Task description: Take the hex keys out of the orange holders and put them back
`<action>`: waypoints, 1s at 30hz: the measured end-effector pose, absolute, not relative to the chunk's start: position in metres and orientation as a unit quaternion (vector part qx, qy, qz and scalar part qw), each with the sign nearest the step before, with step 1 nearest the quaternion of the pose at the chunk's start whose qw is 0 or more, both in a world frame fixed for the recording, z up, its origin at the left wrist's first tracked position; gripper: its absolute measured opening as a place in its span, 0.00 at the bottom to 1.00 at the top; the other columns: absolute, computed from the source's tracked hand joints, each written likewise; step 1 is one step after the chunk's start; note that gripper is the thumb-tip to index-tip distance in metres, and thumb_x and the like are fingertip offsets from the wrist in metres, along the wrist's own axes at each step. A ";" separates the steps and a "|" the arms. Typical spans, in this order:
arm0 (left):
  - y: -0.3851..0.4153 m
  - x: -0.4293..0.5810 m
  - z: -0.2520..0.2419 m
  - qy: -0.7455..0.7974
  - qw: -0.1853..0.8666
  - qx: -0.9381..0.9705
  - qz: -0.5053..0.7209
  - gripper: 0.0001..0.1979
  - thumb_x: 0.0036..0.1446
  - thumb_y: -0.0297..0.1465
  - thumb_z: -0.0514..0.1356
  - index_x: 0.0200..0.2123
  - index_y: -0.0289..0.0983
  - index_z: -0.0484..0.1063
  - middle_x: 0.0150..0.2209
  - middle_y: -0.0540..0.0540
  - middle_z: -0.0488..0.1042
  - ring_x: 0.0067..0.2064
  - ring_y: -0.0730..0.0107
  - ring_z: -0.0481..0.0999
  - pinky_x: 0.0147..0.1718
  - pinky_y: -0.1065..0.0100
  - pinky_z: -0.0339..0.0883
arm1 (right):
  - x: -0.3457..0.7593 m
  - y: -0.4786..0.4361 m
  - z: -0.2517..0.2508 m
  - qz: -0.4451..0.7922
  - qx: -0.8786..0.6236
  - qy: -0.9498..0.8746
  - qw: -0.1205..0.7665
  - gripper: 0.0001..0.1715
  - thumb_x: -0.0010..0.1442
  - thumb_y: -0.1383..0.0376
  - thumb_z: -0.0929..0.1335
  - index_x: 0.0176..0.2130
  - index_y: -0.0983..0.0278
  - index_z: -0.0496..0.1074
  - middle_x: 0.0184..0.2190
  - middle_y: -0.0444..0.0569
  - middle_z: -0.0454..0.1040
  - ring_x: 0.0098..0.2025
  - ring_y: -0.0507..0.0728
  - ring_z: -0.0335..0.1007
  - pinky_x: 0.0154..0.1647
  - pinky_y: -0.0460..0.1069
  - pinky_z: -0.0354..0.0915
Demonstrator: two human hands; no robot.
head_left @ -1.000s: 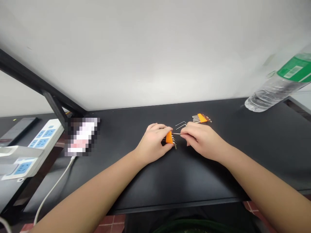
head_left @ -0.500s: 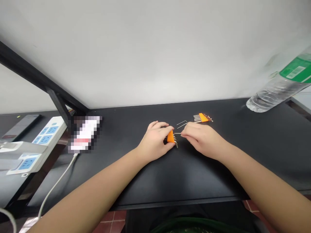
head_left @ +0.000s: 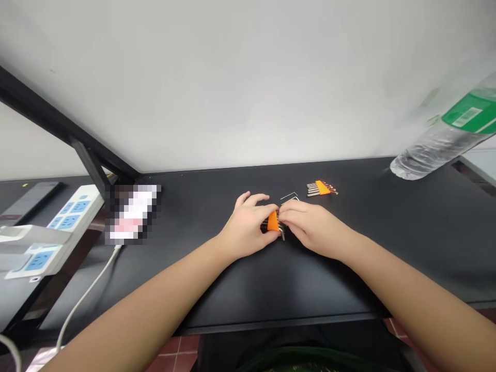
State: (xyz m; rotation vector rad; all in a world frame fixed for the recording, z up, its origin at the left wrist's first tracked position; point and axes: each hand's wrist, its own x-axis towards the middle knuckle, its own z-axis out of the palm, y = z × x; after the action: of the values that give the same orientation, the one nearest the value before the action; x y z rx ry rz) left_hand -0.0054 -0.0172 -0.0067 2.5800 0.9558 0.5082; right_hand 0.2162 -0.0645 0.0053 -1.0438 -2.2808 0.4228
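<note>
My left hand [head_left: 248,225] grips an orange holder of hex keys [head_left: 273,222] in the middle of the black table [head_left: 232,289]. My right hand [head_left: 310,225] is closed in a pinch right against the holder, its fingertips on a thin hex key at the holder's right side. A loose bent hex key [head_left: 290,197] lies just behind my right hand. A second orange holder with several hex keys [head_left: 321,188] rests farther back to the right.
A clear water bottle with a green label [head_left: 445,137] lies at the far right. White power strips [head_left: 46,232] and a white cable [head_left: 83,302] sit at the left, beside a blurred-out object [head_left: 134,214] and a black frame bar [head_left: 70,137]. A white wall rises behind.
My right hand has moved left, closing the gap to the orange holder; the thin key between them no longer shows. My left hand stays on the holder.
</note>
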 end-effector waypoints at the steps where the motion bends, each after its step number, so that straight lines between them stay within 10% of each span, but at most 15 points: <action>1: -0.017 -0.005 -0.006 0.337 0.169 0.907 0.186 0.16 0.56 0.36 0.64 0.49 0.44 0.75 0.48 0.47 0.81 0.66 0.53 0.68 0.71 0.41 0.45 | 0.215 -0.063 0.005 0.185 -0.392 -0.840 0.328 0.11 0.66 0.74 0.64 0.37 0.62 0.74 0.41 0.51 0.74 0.41 0.56 0.72 0.41 0.51 0.71; 8: -0.017 -0.007 -0.006 0.324 0.139 0.902 0.249 0.16 0.58 0.36 0.64 0.50 0.43 0.75 0.48 0.47 0.81 0.65 0.54 0.70 0.72 0.46 0.44 | 0.212 -0.053 -0.005 0.521 -0.380 -0.604 0.469 0.03 0.63 0.67 0.71 0.35 0.62 0.78 0.39 0.47 0.71 0.29 0.51 0.73 0.33 0.51 0.73; 16: -0.020 -0.011 -0.001 0.270 0.110 0.915 0.280 0.19 0.58 0.36 0.65 0.54 0.43 0.75 0.46 0.46 0.83 0.65 0.54 0.71 0.73 0.46 0.43 | 0.213 -0.049 -0.007 0.652 -0.398 -0.522 0.379 0.16 0.59 0.57 0.76 0.31 0.64 0.72 0.23 0.41 0.72 0.23 0.49 0.64 0.28 0.47 0.62; 20: -0.018 -0.010 -0.003 0.299 0.118 0.907 0.272 0.23 0.58 0.34 0.65 0.57 0.44 0.73 0.50 0.45 0.82 0.66 0.54 0.70 0.73 0.46 0.45 | 0.229 -0.045 0.001 0.453 -0.504 -0.658 0.329 0.20 0.69 0.53 0.67 0.31 0.63 0.74 0.21 0.42 0.69 0.24 0.52 0.64 0.29 0.49 0.62; 24: -0.013 -0.009 -0.007 0.342 0.136 0.896 0.249 0.22 0.59 0.33 0.63 0.57 0.43 0.72 0.54 0.45 0.80 0.65 0.57 0.71 0.73 0.47 0.45 | 0.246 -0.038 -0.003 0.138 -0.555 -0.766 0.292 0.11 0.68 0.63 0.67 0.44 0.61 0.80 0.38 0.49 0.76 0.37 0.55 0.72 0.42 0.51 0.66; 30: -0.008 -0.009 -0.011 0.375 0.204 0.877 0.219 0.28 0.58 0.32 0.64 0.61 0.43 0.63 0.56 0.45 0.79 0.64 0.59 0.72 0.72 0.44 0.45 | 0.246 -0.036 -0.012 0.051 -0.582 -0.800 0.137 0.15 0.70 0.66 0.65 0.48 0.59 0.80 0.39 0.50 0.75 0.35 0.55 0.73 0.32 0.49 0.62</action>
State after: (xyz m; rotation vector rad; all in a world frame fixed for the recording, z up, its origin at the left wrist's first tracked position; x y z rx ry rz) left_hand -0.0089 -0.0077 -0.0112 2.4478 1.0463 0.6106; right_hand 0.2459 -0.0355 -0.0118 -1.6853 -2.3153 0.1477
